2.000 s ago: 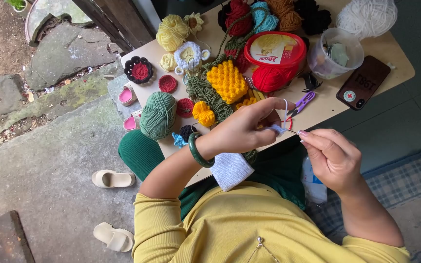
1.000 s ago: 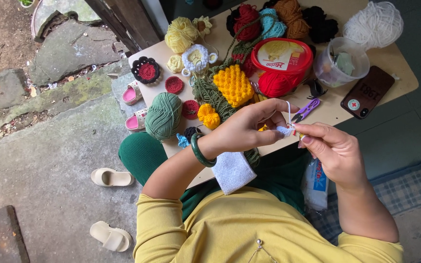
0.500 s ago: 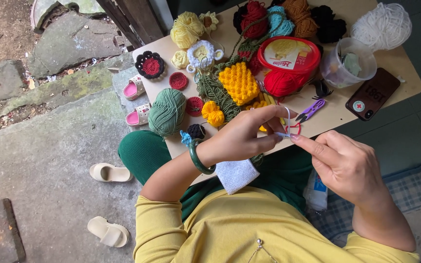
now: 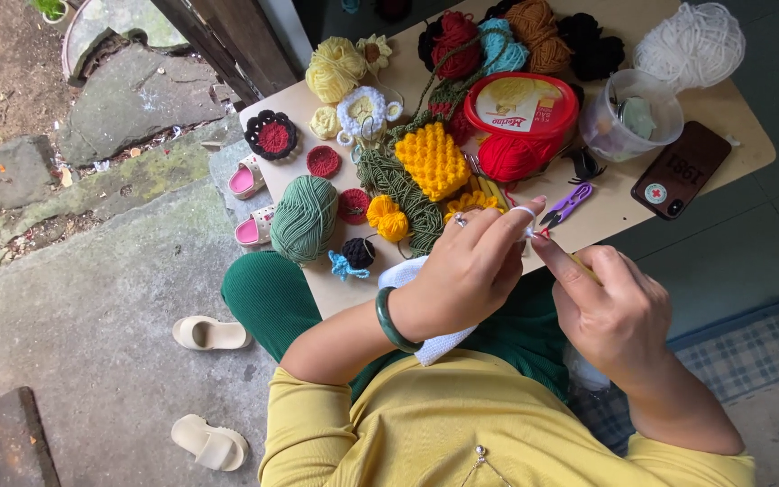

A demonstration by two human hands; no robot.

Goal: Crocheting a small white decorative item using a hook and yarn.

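My left hand (image 4: 471,271) wears a green bangle and a ring, and it pinches a white crochet piece (image 4: 421,347) that hangs below the wrist. White yarn is looped over its index finger. My right hand (image 4: 610,307) meets it fingertip to fingertip and grips a thin crochet hook (image 4: 583,264) with a yellowish handle. Both hands hover over my lap, at the near edge of a small tan table (image 4: 746,135). Purple snips (image 4: 565,206) lie on the table just beyond my fingertips.
The table holds a green yarn ball (image 4: 304,216), a yellow crochet square (image 4: 432,160), a red-lidded tub (image 4: 520,104), red yarn (image 4: 508,158), a clear cup (image 4: 628,117), white yarn (image 4: 691,45) and a dark phone (image 4: 682,169). Cream sandals (image 4: 211,334) lie on the concrete at left.
My hands stay joined at the white piece, with the right fingers shifting slightly against the left. The camera has drifted, so the table sits a little higher and to the right.
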